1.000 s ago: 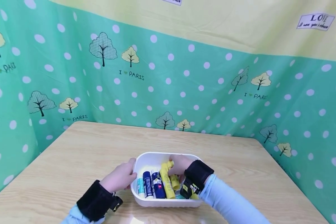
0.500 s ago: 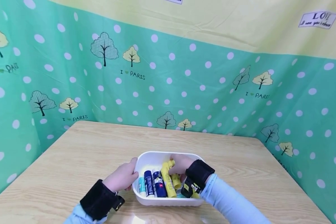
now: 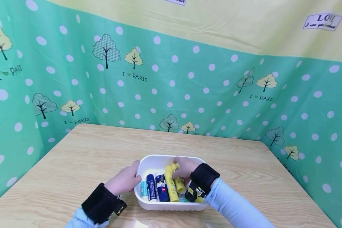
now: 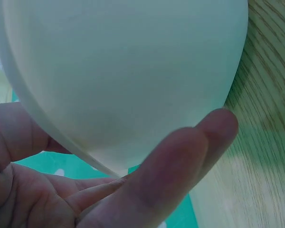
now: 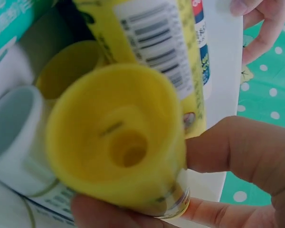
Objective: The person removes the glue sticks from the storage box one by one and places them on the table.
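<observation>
A white box sits at the near side of the wooden desk (image 3: 102, 152), and the person's left hand (image 3: 123, 180) holds it at nine o'clock, its grip narrow over the end wall of the white box (image 3: 171, 206), with fingers on either side of the rim; this probably steadies the box against the other hand's movement. The right hand (image 3: 185, 167) reaches in towards one o'clock of the box, its grip closed around a yellow tube (image 3: 179, 183), which is inside the box just to the three o'clock side of its centre. The right-wrist view shows thumb and fingers on opposite sides of this tube, its hollow end turned towards the camera; a hold from the sides seems to suit a smooth, round body. Just beside it, a second yellow tube (image 3: 171, 187) lies lengthwise, pointing roughly from eleven to five o'clock. Towards eight o'clock lie two dark blue tubes (image 3: 161, 190) and a teal-and-white tube (image 3: 143, 190), side by side, perhaps because this fits the narrow box. What lies under the right wrist, towards four o'clock, is mostly hidden.
</observation>
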A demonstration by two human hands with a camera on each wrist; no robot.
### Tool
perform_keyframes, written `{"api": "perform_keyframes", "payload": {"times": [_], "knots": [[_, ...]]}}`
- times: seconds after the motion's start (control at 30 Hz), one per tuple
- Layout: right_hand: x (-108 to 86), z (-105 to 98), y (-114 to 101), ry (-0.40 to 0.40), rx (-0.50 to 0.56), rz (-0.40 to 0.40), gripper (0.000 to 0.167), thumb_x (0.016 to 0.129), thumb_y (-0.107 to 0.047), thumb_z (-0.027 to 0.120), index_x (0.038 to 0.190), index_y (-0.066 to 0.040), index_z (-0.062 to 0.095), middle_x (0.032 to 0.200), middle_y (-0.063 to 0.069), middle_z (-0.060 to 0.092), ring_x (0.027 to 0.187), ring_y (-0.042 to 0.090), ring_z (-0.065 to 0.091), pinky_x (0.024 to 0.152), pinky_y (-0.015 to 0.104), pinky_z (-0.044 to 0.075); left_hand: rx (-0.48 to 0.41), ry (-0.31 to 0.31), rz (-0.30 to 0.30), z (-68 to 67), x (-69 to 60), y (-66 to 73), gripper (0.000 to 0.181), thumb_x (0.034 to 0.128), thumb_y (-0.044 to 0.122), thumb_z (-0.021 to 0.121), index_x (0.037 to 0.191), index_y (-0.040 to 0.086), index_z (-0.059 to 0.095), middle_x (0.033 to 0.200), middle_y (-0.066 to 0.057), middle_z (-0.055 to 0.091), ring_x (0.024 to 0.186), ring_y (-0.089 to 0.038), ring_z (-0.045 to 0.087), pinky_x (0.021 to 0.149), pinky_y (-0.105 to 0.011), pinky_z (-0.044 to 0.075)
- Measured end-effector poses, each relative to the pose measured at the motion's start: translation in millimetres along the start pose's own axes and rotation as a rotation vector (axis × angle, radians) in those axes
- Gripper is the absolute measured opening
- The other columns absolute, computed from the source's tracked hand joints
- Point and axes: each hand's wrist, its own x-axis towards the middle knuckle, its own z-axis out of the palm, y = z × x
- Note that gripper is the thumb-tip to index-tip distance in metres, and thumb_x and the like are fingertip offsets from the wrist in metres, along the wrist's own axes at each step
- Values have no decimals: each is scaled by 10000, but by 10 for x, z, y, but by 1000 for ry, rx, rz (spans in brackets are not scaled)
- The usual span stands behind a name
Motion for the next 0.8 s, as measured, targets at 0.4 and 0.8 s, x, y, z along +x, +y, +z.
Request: {"api": "perform_keyframes", "payload": {"times": [0.4, 0.8], "knots": [[-302, -322, 143, 135, 118, -139, 554, 731, -136, 603, 1239, -98, 386, 729, 106, 544, 486, 186, 543, 489, 317, 492, 95, -31, 49, 1, 7, -45, 658, 790, 90, 517, 1315, -109, 176, 1211, -309, 420, 1020, -334, 524, 879, -435, 397], [-729, -596, 894, 363, 271, -120, 556, 785, -137, 557, 1282, -94, 312, 783, 108, 453, 527, 168, 534, 512, 295, 489, 142, -33, 65, -24, 13, -63, 637, 793, 53, 485, 1305, -139, 159, 1210, -337, 397, 990, -327, 533, 877, -441, 396]]}}
